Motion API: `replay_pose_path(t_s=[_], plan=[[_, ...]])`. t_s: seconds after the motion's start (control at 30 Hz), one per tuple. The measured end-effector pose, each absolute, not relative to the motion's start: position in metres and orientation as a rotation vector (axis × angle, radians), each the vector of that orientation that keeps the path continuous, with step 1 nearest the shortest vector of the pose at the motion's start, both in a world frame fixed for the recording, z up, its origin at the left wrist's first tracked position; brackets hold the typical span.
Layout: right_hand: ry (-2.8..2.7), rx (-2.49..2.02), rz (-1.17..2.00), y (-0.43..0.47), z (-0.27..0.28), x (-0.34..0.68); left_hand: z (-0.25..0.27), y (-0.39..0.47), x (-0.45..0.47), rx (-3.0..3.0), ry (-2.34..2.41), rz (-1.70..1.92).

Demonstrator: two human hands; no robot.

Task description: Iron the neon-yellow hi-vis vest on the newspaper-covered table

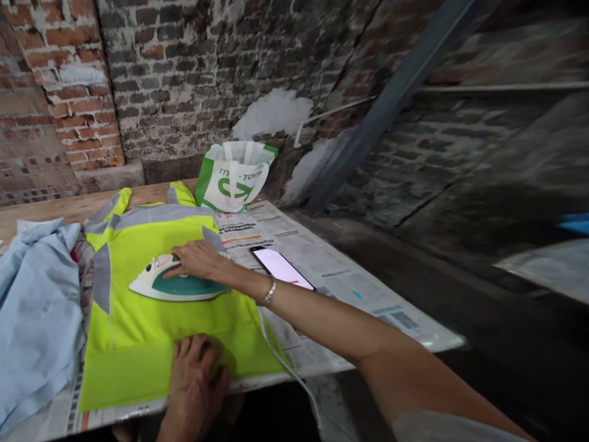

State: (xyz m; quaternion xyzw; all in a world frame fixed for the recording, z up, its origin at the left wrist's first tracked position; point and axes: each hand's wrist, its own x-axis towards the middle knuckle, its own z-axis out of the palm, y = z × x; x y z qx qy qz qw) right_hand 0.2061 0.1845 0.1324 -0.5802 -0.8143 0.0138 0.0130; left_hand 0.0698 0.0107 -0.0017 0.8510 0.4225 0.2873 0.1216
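Observation:
A bright yellow garment with grey panels (138, 331) lies spread on the table. My right hand (197, 261) is closed around the handle of a white and teal clothes iron (184, 288), whose soleplate rests on the middle of the garment, its tip pointing left. From the iron a white cord (276, 353) runs down over the table's front edge. My left hand (196, 374) lies on the garment's lower edge, fingers stretched forward and slightly bent, with nothing visible in it. Its thumb side is partly in shadow.
Crumpled light blue cloth (39, 307) lies at the left. A phone with a lit screen (283, 267) rests on the newspaper-covered table (368, 313), right of the garment. Behind stands a white and green bag (237, 178). A slanted metal beam (391, 104) crosses before the brick wall.

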Motion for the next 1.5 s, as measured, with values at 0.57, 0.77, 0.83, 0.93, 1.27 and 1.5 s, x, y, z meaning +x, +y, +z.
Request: replay_pose_path(t_s=[0.57, 0.77, 0.83, 0.93, 1.27, 1.5], plan=[[-2.364, -1.903, -0.08, 0.385, 0.119, 0.249, -0.015, 0.015, 0.078, 2.435, 1.234, 0.917], [-2.499, -1.841, 0.012, 0.317, 0.123, 0.238, 0.0, 0.011, 0.074, 2.427, 1.231, 0.845], [-2.543, -1.787, 0.009, 0.281, 0.124, 0.231, 0.002, 0.009, 0.072, 2.418, 1.253, 0.834], [-2.588, -1.749, 0.034, 0.221, 0.126, 0.222, 0.003, 0.007, 0.07, 2.446, 1.283, 0.811], [-2.633, -1.783, 0.037, 0.135, 0.124, 0.211, 0.008, 0.002, 0.064, 2.449, 1.255, 0.808], [-2.524, -1.839, -0.031, 0.2, 0.118, 0.209, 0.001, 0.003, 0.068, 2.459, 1.272, 0.796]])
